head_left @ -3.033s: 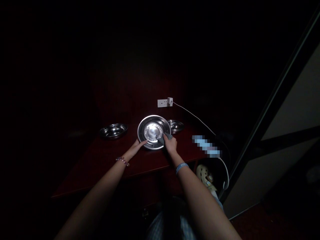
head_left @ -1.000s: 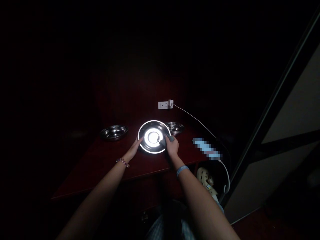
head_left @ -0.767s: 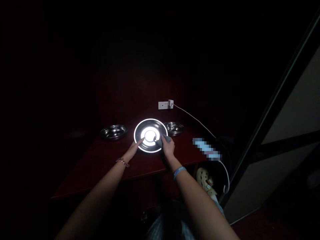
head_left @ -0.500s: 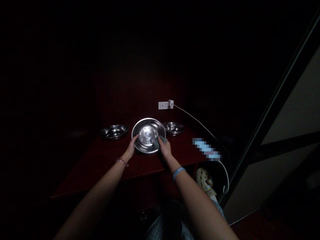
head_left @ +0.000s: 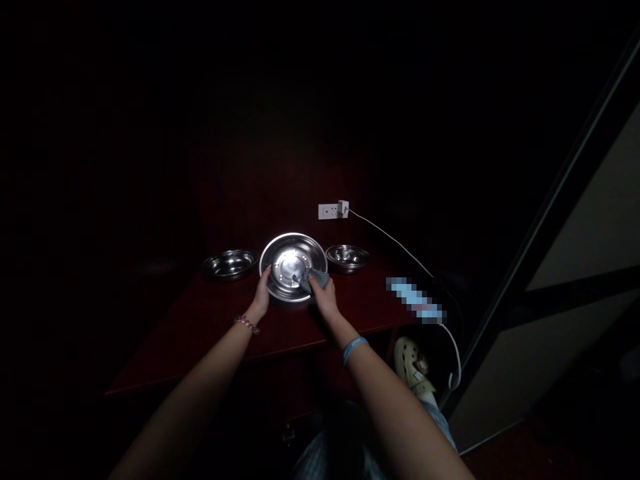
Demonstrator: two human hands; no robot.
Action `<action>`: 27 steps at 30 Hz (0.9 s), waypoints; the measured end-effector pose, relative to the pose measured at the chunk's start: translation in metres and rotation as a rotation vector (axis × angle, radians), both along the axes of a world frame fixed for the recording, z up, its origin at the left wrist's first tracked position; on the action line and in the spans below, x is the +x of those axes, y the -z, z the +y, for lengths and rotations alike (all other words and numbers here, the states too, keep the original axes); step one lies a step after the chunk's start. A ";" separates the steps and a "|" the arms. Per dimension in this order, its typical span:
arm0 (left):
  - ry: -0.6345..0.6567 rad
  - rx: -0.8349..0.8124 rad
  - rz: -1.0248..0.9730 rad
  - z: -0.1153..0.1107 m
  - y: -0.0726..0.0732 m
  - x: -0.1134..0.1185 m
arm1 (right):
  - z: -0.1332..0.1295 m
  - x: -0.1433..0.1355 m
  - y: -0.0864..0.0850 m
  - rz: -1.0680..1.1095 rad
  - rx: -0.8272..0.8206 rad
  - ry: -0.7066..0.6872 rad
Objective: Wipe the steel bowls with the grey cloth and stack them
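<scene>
A shiny steel basin (head_left: 291, 267) is tilted up above the dark red table, its inside facing me. My left hand (head_left: 261, 293) grips its lower left rim, thumb over the edge. With my right hand (head_left: 324, 295) I hold a grey cloth (head_left: 314, 280) against the lower right part of the basin's inside. One steel bowl (head_left: 230, 265) rests on the table to the left of the basin. On the right, close to the rim, stands another steel bowl (head_left: 347, 258), which looks like a stack.
A white wall socket (head_left: 327, 211) holds a charger (head_left: 343, 209), whose cable runs right to a blurred blue object (head_left: 415, 300) at the right side of the table (head_left: 200, 347). Below it, a beige clog (head_left: 411, 363) is on a foot.
The basin has shifted slightly left and up with my left hand. My right hand has moved a little left and up, and more of the cloth shows spread over the basin's inside.
</scene>
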State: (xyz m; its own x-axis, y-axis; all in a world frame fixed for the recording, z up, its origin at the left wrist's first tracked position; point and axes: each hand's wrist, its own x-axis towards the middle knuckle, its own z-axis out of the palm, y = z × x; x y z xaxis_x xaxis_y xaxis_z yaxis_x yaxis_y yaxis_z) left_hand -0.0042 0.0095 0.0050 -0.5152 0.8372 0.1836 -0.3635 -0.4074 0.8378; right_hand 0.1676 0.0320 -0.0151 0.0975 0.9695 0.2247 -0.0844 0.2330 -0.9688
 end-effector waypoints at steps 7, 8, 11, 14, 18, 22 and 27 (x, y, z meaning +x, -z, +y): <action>-0.029 -0.003 0.075 0.002 0.003 -0.005 | -0.016 0.009 -0.010 -0.112 -0.049 -0.080; -0.028 -0.005 0.102 0.002 0.004 -0.006 | -0.017 0.012 -0.011 -0.129 -0.049 -0.085; -0.020 -0.017 0.153 0.003 0.007 -0.006 | -0.017 0.019 -0.013 -0.146 -0.076 -0.081; 0.029 -0.002 0.205 0.000 0.008 -0.005 | -0.014 0.022 -0.014 -0.156 -0.096 -0.044; 0.037 0.033 0.297 -0.007 0.008 -0.003 | -0.011 0.024 -0.014 -0.141 -0.120 -0.061; 0.055 0.028 0.351 -0.012 0.006 -0.004 | -0.009 0.027 -0.014 -0.108 -0.147 -0.120; 0.161 -0.001 0.361 -0.018 0.001 0.000 | -0.010 0.030 -0.016 -0.089 -0.216 -0.200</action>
